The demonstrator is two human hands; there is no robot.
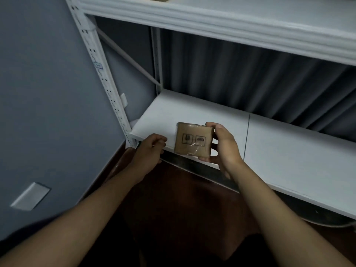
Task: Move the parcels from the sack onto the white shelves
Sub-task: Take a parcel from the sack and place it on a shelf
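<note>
Parcel in your right hand is a small brown cardboard box wrapped in clear tape, with two black handling symbols printed on the face turned toward you. Your fingers curl over its top right corner and your thumb props it from below, holding it above the front edge of the lower white shelf, near that shelf's left end. Your left hand hangs just beside it, fingers loosely curled around nothing. Farther up, another white shelf spans the frame.
</note>
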